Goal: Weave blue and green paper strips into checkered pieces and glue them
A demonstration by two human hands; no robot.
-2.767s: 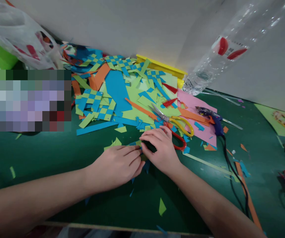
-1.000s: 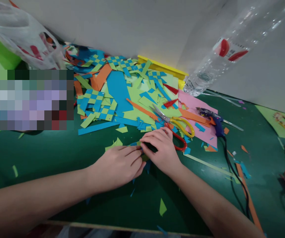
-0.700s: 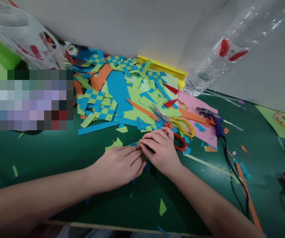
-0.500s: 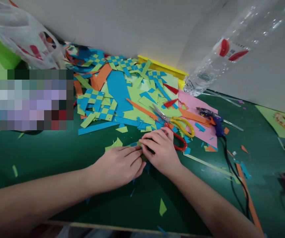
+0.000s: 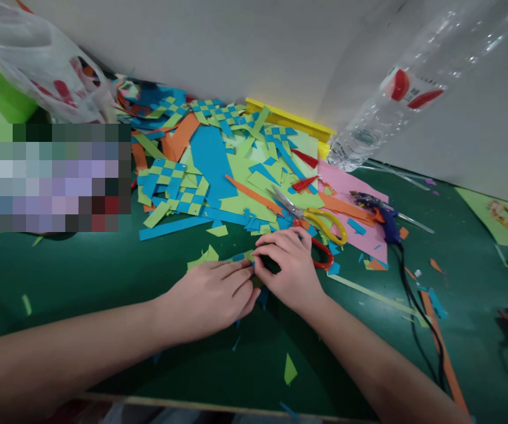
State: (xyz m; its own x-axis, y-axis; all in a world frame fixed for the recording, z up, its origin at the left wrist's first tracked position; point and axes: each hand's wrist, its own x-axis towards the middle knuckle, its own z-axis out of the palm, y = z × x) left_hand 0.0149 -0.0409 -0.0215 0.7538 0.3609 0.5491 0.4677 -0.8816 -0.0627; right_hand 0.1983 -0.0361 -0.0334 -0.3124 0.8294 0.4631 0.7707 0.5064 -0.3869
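Note:
On the green table, a small woven paper piece (image 5: pixel 239 257) in blue and light green lies mostly hidden beneath my fingers. My left hand (image 5: pixel 213 294) covers it from the left, its fingers pressed together and holding it down. At the right end, my right hand (image 5: pixel 288 266) has thumb and index finger bent into a pinch on the paper's edge. Just beyond my right hand are scissors with red and yellow handles (image 5: pixel 327 225), blades pointing away to the left; their red loop is partly behind the hand.
Behind lie woven blue-green pieces (image 5: pixel 165 175), loose strips and a pink sheet (image 5: pixel 360 232). A dark blue glue gun (image 5: pixel 390 225) trails a black cord (image 5: pixel 413 300). A clear bottle (image 5: pixel 382 118) and a plastic bag (image 5: pixel 46 65) stand at the back. Paper scraps dot the table.
My right hand has shifted slightly to the right, and its thumb and index finger now meet in a rounder pinch. My left hand stays in place.

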